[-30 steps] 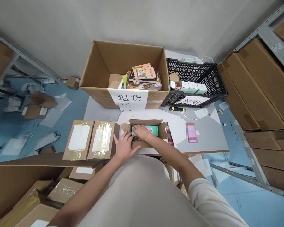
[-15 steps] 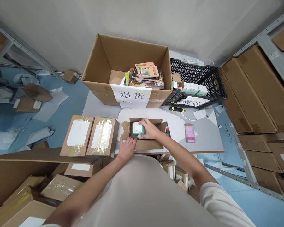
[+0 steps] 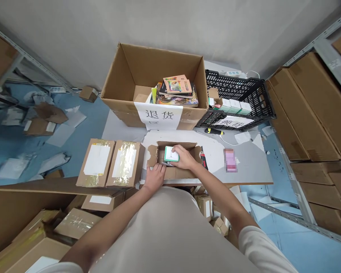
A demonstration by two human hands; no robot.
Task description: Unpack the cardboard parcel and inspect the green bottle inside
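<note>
An opened cardboard box [image 3: 182, 173] sits at the table's front edge with its flaps folded out. Inside its left part is a small white carton with green edges [image 3: 171, 154], its pale top facing up. My right hand [image 3: 184, 157] reaches in from the right, fingers closed round the carton's right side. At the near left corner of the cardboard box, my left hand [image 3: 155, 177] has its fingers hooked over the edge, gripping it. A red and black tool [image 3: 204, 159], perhaps a cutter, lies against the box's right side.
Behind stands a large carton [image 3: 125, 110] holding books [image 3: 177, 85]. Right of it, a black crate [image 3: 230, 83] contains several small white cartons [image 3: 234, 106]. Two taped parcels [image 3: 96, 161] stand on the left. A yellow-black tool [image 3: 214, 131] and a pink item [image 3: 230, 160] lie on the table.
The small white carton, with my right hand on it, has shifted a little to the right inside the box. My left hand stays at the corner. The whole view has drifted slightly.
</note>
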